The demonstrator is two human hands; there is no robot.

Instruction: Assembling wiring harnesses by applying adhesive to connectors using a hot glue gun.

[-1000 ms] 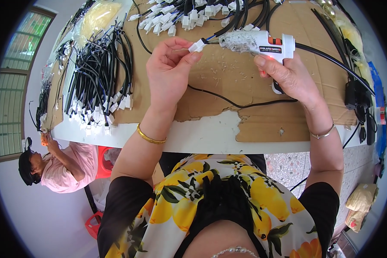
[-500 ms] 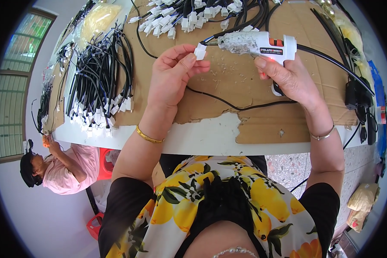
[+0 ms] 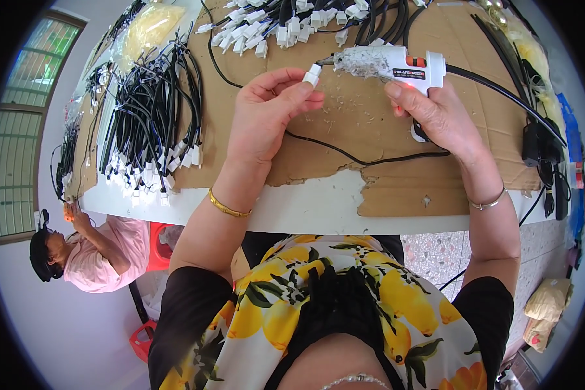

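Between thumb and fingers, my left hand (image 3: 266, 110) pinches a small white plastic connector (image 3: 312, 75), tilted, with its dark end toward the nozzle. A white hot glue gun (image 3: 367, 63), smeared with old glue on its front, is gripped in my right hand (image 3: 435, 114). Its nozzle points left and meets the connector's upper end; whether they touch I cannot tell. My right fingers wrap round the handle, and the trigger is mostly hidden. From the rear of the gun a thick black tube or cable (image 3: 500, 91) runs off to the right.
Torn cardboard (image 3: 396, 182) covers the white table (image 3: 292, 211). A bundle of black cables with white connectors (image 3: 153, 110) lies left, another pile (image 3: 292, 26) at the back. A black cord (image 3: 344, 153) crosses the cardboard; a black adapter (image 3: 533, 146) sits right. Another person (image 3: 104, 253) works at far left.
My left hand has shifted slightly right and turned the connector, so it now slants up toward the nozzle. The glue gun has moved only a little.
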